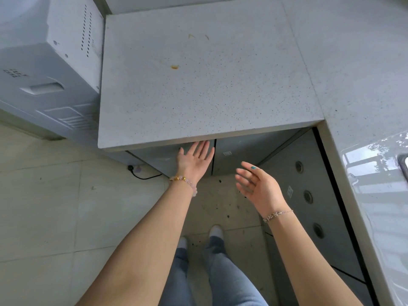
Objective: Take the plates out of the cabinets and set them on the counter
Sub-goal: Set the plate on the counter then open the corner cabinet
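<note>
Tiles of the floor [44, 195] and a white appliance [50, 62] are seen at the far left, the appliance standing just beside the left edge of the table [209, 96]. A black cable [143, 176] lies on the floor below the front left corner of the table. A small orange stain [174, 67] is seen near the middle of the table. No plates are seen there or anywhere else, so it is judged that they are kept behind the closed doors below the front edge.

The left hand [195, 161] is stretched to the top of the left cabinet door [159, 159], just under the front edge of the table and beside the seam between the two doors. Its fingers are straight and spread, and nothing is grasped. Whether the fingertips already touch the door cannot be told. The right cabinet door [242, 153] is closed as well. The right hand [257, 184] is held in the air in front of it, released, with fingers loosely bent and nothing in it.

The step in hand is judged to be the opening of the cabinet, so the task is at its very start. For the next move, the fingertips should be hooked behind the upper edge of the left cabinet door, as no handle is seen, and the door should be pulled outward.
</note>
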A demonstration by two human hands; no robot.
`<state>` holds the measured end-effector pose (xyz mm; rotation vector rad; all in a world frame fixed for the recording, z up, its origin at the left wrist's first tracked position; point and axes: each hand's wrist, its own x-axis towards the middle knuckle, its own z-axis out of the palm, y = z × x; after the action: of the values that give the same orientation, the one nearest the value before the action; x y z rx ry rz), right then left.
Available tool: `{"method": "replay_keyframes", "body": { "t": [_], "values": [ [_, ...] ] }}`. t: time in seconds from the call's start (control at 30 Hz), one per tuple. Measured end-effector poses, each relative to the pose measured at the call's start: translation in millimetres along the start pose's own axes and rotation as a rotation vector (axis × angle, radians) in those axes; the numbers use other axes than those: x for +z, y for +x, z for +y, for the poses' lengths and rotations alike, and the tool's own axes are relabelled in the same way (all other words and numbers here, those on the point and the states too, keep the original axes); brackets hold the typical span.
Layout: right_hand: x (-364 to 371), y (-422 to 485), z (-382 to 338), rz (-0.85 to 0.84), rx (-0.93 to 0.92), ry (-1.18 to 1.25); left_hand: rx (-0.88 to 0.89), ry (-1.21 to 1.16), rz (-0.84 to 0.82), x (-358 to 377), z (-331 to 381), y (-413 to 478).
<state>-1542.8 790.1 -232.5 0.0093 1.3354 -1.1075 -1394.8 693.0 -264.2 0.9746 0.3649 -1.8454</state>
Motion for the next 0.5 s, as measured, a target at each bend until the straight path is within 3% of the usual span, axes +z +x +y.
{"method": "replay_keyframes", "body": {
  "t": [0.5],
  "values": [
    [-1.0, 0.1, -7.9, -0.001, -0.003, -0.028, -0.003, 0.053, -0.051, 12.2, -5.6, -3.0]
  ]
}}
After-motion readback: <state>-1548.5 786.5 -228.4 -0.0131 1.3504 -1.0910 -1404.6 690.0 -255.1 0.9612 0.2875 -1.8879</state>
